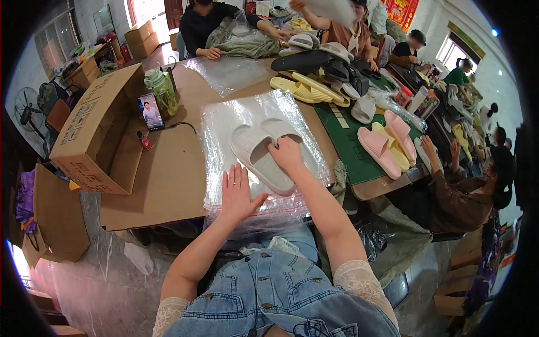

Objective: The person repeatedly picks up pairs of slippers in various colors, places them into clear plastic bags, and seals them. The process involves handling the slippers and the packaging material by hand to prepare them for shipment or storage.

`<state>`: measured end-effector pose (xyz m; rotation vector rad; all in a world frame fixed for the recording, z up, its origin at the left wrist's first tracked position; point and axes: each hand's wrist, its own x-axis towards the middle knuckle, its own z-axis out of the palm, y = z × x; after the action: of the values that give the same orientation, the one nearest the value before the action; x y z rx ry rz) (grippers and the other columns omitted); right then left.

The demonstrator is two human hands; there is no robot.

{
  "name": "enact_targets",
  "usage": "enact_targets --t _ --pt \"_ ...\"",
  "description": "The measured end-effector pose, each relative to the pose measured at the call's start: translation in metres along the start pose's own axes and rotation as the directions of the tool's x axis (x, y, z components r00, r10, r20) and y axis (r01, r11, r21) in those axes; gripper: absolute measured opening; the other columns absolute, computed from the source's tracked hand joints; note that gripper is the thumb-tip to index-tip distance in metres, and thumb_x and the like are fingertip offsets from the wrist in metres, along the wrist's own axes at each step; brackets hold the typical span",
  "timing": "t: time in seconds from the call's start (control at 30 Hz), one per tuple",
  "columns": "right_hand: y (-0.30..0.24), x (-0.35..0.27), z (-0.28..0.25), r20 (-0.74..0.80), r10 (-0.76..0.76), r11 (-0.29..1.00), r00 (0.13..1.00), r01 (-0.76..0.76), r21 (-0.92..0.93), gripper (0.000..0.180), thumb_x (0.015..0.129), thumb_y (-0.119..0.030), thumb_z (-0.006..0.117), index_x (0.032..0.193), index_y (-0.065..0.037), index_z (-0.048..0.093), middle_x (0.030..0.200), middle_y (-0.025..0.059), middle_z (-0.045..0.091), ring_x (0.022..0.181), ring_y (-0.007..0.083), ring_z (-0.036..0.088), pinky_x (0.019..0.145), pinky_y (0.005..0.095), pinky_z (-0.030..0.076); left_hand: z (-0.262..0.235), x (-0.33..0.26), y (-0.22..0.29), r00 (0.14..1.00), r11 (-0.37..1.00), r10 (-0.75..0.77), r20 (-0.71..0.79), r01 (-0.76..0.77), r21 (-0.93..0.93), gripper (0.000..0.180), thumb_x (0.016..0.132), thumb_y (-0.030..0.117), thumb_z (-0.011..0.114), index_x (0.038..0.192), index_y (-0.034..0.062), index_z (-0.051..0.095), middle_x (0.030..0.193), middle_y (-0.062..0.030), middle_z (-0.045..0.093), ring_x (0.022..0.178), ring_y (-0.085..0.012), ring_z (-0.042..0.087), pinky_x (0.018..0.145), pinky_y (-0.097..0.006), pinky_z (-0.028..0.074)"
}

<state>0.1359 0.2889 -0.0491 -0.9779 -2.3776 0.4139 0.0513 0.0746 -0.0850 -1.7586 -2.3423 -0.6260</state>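
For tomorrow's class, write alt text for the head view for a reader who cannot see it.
A person's right hand grips a pair of white slippers on a stack of clear plastic bags, while the left hand presses flat on the bags. Other people sort slippers around the table.

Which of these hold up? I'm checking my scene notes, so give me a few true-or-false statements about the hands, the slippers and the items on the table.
1. The right hand rests on a pair of white slippers. True.
2. The left hand holds a pink slipper. False: it lies flat, fingers spread, on the stack of clear plastic bags.
3. The white slippers lie on the clear plastic bags. True.
4. The phone lies face down by the white slippers. False: it stands propped by the cardboard box, screen lit.
5. The pink slippers lie on the green mat. True.
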Motion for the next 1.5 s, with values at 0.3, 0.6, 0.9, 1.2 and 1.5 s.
enact_targets --t 0.3,0.6,0.9,1.2,1.5 --pt "0.048 -0.06 -0.054 -0.109 0.21 0.975 0.972 -0.216 -0.048 0.049 0.089 -0.043 0.064 0.081 0.005 0.069 0.09 0.0273 0.067 0.086 0.0449 0.065 0.079 0.0524 0.051 0.001 0.0 0.0 1.0 0.999 0.006 -0.029 -0.007 -0.037 0.1 0.086 0.062 0.062 0.144 -0.0145 0.036 0.154 -0.0329 0.032 0.148 -0.0441 0.025 0.121 -0.057 0.014" --pt "0.102 -0.135 -0.126 -0.305 0.382 0.923 0.872 -0.344 0.172 0.051 0.091 -0.041 0.067 0.08 0.008 0.068 0.082 0.0292 0.066 0.08 0.0477 0.062 0.072 0.0513 0.047 -0.016 0.004 -0.001 0.997 0.998 0.013 0.073 -0.009 -0.056 0.091 0.08 0.065 0.068 0.149 0.0098 0.044 0.154 -0.0347 0.031 0.146 -0.0479 0.026 0.119 -0.058 0.02" --pt "0.09 -0.161 -0.157 -0.073 0.504 0.761 0.861 -0.402 0.509 0.023 0.091 -0.018 0.071 0.092 0.005 0.071 0.078 0.0028 0.068 0.072 0.0137 0.057 0.066 0.0336 0.047 -0.071 0.037 -0.019 0.928 0.991 0.128 0.349 -0.106 -0.081 0.077 0.075 0.053 0.078 0.14 0.0202 0.056 0.148 -0.0299 0.042 0.131 -0.0464 0.048 0.106 -0.051 0.043" --pt "0.052 -0.165 -0.154 0.001 0.278 0.799 0.961 -0.232 0.555 0.023 0.09 -0.011 0.068 0.107 0.004 0.071 0.097 0.0106 0.073 0.09 0.017 0.064 0.082 0.0328 0.05 -0.056 0.031 -0.023 0.971 0.978 0.198 0.136 -0.186 -0.099 0.034 0.092 0.028 0.067 0.124 0.0167 0.065 0.128 -0.0209 0.06 0.113 -0.038 0.061 0.09 -0.049 0.052" --pt "0.003 -0.172 -0.153 0.086 0.049 0.86 0.995 -0.085 0.502 0.025 0.086 -0.011 0.067 0.109 -0.001 0.071 0.102 0.0176 0.072 0.092 0.0291 0.068 0.083 0.0361 0.051 -0.049 0.037 -0.022 0.997 0.981 0.058 0.043 -0.049 -0.188 0.031 0.098 0.031 0.056 0.12 0.0147 0.069 0.121 -0.0116 0.068 0.11 -0.0342 0.063 0.095 -0.043 0.05"
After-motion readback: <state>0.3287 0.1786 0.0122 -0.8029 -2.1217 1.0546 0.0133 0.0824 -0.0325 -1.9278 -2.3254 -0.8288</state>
